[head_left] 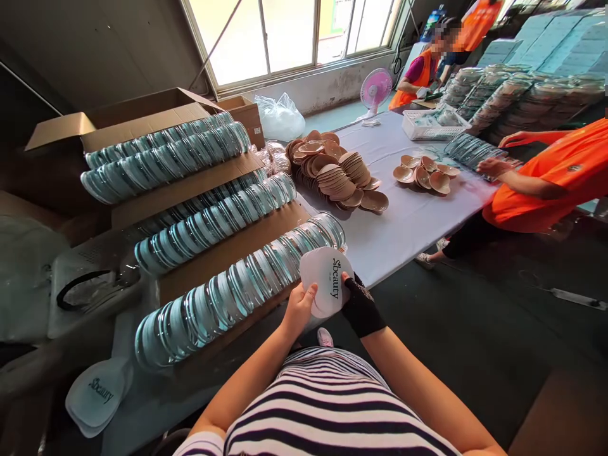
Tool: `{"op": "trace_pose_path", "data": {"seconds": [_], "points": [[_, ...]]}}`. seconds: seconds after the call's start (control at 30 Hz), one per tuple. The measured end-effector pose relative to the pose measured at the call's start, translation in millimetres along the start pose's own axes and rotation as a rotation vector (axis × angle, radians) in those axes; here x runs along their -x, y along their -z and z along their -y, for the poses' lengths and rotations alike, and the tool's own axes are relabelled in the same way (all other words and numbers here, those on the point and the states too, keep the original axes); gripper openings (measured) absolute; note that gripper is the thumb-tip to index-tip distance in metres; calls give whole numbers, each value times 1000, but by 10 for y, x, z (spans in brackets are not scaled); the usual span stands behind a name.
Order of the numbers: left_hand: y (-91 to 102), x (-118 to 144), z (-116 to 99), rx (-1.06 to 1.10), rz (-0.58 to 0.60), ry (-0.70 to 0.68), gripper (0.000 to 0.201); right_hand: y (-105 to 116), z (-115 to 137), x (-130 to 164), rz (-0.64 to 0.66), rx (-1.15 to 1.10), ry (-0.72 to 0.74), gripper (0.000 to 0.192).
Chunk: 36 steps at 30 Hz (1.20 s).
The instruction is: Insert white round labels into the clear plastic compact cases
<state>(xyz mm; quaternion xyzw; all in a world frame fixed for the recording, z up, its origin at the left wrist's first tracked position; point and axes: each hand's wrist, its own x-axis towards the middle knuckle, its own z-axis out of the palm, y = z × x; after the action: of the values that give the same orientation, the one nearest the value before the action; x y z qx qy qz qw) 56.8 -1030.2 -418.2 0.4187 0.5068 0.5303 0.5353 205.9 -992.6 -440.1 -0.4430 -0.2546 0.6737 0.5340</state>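
Window panes [294, 31] glare at 12 o'clock in a dim workroom, and a white-covered counter [403, 234] stretches toward 2 o'clock, taking the wearer's hands as the dial's centre. Leftmost, at 8 o'clock, lie overlapping white plates [95, 399] with dark lettering. From 9 to 10 o'clock run long rows of round teal-and-white pieces [237, 288] set on edge, with brown cardboard [228, 253] between them; an open carton [57, 130] stands behind at 10. At the centre, the bare left hand [299, 310] pinches one edge of a rounded white panel [323, 278] marked "beauty", thumb on its face. The right hand [358, 307], in a black glove, has its fingers closed on the opposite edge, so the panel is held up between both. Heaped brown dished pieces [332, 180] sit at 12 o'clock, with a pink fan [376, 88] beyond. Between 1 and 2 lies a smaller brown cluster [425, 174]; a white basket [434, 131] stands past it. Rightmost, at 2 o'clock, a co-worker in orange [551, 180] reaches toward stacked pieces [468, 152].
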Motion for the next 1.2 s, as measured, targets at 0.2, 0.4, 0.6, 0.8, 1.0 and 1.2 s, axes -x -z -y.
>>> {"op": "trace_pose_path", "data": {"seconds": [0.2,0.4,0.6,0.8,1.0,1.2], "points": [[-36,16,58,161,-24,46,56,-75,5,57,-56,-14,2,58],[-37,30,42,526,-53,341,53,-43,67,84,88,-19,-116,47],[189,-27,-11,652,206,375,56,53,112,87,393,3,-275,50],[202,-48,110,376,-11,153,49,96,158,-88,175,56,-134,43],[210,30,-25,324,48,206,56,56,248,36,208,130,-126,42],[320,56,-112,215,184,200,54,68,464,83,245,418,-93,45]]}}
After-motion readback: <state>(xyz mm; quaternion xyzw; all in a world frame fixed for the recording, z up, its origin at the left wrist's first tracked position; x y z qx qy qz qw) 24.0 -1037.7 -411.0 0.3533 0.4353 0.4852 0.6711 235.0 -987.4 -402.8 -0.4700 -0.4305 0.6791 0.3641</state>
